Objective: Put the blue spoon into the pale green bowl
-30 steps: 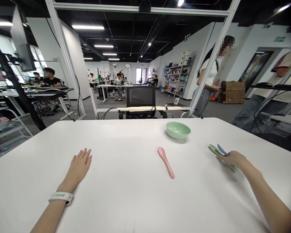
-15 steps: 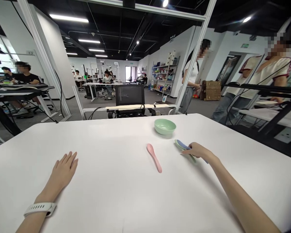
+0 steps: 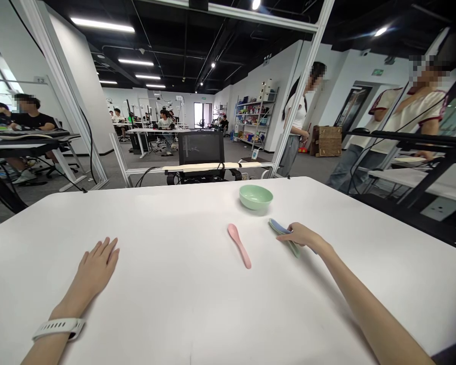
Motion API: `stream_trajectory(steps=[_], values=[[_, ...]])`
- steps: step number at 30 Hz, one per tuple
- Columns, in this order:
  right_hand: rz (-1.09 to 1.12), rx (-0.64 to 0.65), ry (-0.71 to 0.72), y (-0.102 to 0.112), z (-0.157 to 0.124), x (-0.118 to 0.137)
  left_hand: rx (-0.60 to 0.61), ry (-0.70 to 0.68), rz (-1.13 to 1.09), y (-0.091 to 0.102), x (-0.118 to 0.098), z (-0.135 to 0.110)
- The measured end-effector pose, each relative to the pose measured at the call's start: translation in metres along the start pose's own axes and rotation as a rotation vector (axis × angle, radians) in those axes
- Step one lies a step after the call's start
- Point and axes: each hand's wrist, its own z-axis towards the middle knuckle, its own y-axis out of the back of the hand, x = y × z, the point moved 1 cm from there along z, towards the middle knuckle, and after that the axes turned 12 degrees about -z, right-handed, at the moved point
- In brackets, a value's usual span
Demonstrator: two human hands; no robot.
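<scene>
The right grip [image 3: 303, 235] pinches a blue spoon [image 3: 279, 226] and green spoon [image 3: 294, 249], probably light, stiff, slick; mid-handle suits. The left grip [image 3: 97, 267] lies spread, empty.

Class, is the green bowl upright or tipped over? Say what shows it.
Upright: the green bowl sits on the white table with its rim facing up and its inside visible from above.

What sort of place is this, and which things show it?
Probably an open-plan office or lab: people sit at desks in the background, stocked shelves stand further back, and a metal frame rises beyond the white table.
</scene>
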Motion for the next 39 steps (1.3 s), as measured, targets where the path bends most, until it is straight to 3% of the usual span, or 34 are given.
stream_trajectory(steps=[7, 31, 39], values=[[0.038, 0.027, 0.003, -0.0001, -0.0003, -0.0017, 0.032, 0.027, 0.011, 0.0007, -0.0031, -0.0010], [0.010, -0.058, 0.019, 0.0001, -0.0034, 0.0035, 0.040, 0.004, 0.007, 0.0004, 0.0010, 0.0013], [0.042, -0.023, -0.005, -0.0013, -0.0018, 0.0021, 0.066, 0.038, 0.029, 0.0018, -0.0033, -0.0003]])
